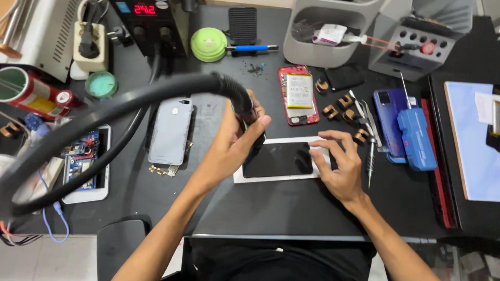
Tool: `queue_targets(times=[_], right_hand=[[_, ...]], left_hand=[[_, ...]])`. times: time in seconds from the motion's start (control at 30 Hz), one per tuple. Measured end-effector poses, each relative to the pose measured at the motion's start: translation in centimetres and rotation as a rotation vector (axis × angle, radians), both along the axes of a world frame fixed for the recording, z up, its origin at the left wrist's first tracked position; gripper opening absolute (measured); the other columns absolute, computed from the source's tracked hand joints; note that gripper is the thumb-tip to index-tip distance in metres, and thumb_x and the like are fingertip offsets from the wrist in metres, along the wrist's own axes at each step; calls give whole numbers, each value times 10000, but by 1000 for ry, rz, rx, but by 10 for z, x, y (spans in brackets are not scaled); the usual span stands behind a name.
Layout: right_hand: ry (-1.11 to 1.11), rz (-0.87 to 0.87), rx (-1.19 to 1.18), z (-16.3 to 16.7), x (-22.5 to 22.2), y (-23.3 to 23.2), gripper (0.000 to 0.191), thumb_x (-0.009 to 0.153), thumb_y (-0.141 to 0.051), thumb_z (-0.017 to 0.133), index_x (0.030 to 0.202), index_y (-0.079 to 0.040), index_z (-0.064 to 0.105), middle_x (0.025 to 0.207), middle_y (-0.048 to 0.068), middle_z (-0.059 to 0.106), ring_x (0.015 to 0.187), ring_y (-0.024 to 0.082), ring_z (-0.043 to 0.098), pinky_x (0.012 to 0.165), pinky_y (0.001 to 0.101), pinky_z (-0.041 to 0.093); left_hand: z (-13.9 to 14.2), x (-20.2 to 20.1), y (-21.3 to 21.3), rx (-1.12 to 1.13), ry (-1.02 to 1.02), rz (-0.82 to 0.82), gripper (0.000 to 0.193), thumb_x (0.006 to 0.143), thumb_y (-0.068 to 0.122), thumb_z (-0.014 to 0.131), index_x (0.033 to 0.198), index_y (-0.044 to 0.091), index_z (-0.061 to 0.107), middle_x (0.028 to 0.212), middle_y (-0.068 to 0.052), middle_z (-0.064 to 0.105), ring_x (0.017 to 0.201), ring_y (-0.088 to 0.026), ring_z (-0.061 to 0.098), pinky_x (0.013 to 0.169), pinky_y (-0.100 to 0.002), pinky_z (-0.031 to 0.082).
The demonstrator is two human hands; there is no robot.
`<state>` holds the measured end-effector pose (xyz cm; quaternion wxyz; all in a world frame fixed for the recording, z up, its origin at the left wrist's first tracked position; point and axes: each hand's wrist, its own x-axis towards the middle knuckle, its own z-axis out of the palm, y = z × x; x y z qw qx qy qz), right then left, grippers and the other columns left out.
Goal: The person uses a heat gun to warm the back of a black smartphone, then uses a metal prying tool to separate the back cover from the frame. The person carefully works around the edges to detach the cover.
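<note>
Dark workbench (291,208). Left hand (232,143) fingers wrapped round hot-air nozzle (245,106) over phone (278,160) corner; right hand (338,161) fingertips pressing its edge. Screen unlifted, heating underway.

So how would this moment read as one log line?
left hand: grips hot-air nozzle over phone | right hand: steadies phone | mat

The nozzle end of the thick black ribbed hose (104,112) is hidden behind the left hand (229,148), so its tip cannot be seen. The right hand (338,166) covers the right end of the white-framed phone with the dark glass screen (276,161). The red and green cylindrical can (31,93) is cut by the left edge. The small parts beside the pale grey phone back cover (171,130) are too small to tell.
</note>
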<state>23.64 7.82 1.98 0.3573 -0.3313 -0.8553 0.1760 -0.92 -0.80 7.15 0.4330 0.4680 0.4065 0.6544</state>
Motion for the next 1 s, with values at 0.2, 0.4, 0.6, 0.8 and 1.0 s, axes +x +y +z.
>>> queue_targets(times=[0.2, 0.4, 0.6, 0.8, 1.0], right_hand=[[60, 16, -82, -13, 4, 9, 191, 933, -179, 735, 1099, -86, 729, 1205, 98, 639, 1097, 279, 626, 962, 375, 476], [34, 28, -64, -14, 2, 7, 203, 909, -170, 747, 1097, -96, 736, 1181, 82, 649, 1085, 275, 612, 956, 378, 453], [49, 92, 1, -14, -1, 7, 235, 878, -201, 775, 1080, -90, 730, 1167, 80, 649, 1084, 268, 618, 966, 407, 431], [53, 107, 11, -15, -1, 7, 247, 871, -206, 784, 1082, -95, 723, 1169, 84, 647, 1087, 266, 618, 968, 406, 428], [54, 99, 16, -15, -1, 7, 246, 861, -197, 787, 1077, -96, 723, 1162, 78, 650, 1081, 264, 619, 968, 407, 425]], left_hand=[[4, -9, -8, 10, 164, 136, 343, 1059, 69, 613, 1326, 94, 400, 1076, 5, 518, 953, -57, 511, 837, -220, 453], [15, -25, -12, -49, 130, 123, 285, 1058, 69, 598, 1258, 86, 397, 983, -26, 563, 867, -73, 555, 769, -240, 508], [25, -37, -17, -142, 133, -35, 250, 1011, 62, 594, 1185, 86, 416, 928, -24, 583, 826, -85, 591, 708, -256, 524], [19, -21, -19, -171, 182, -218, 188, 1032, 61, 623, 1142, 59, 470, 930, -16, 551, 841, -96, 567, 763, -269, 462], [15, -7, -19, -150, 140, -206, 205, 1021, 72, 621, 1175, 68, 486, 976, -7, 552, 878, -82, 540, 776, -262, 474]])
